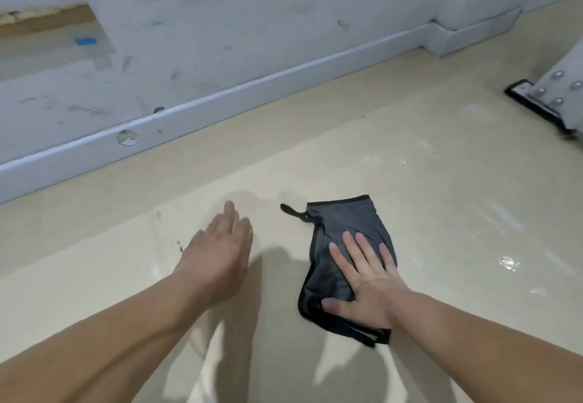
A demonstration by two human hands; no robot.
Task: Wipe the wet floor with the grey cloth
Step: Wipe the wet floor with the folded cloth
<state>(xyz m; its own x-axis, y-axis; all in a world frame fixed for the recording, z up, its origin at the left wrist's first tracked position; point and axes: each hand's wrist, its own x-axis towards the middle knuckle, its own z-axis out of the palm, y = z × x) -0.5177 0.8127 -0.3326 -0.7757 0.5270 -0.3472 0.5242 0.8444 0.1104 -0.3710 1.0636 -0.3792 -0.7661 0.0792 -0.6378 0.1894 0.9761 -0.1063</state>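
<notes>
Floor [441, 200] first: it is glossy and wet, with droplets [508, 263] glinting off to the right, so leaning your weight onto it could let a palm skid. The cloth [347, 222] lies on it right of centre, folded and rumpled. Only part of it likely meets the tile, and a pass may leave streaks. Your right hand [369, 286] lies flat on the cloth's near half, fingers straight and spread, gripping nothing. With only downward pressure, a quick stroke could slide the hand off and leave the cloth behind. Your left hand [217, 254] is left of the cloth, fingers straight and together, empty; I can't tell whether it touches the floor. The strap [291, 210] at the cloth's far-left corner could drag wet lines.
</notes>
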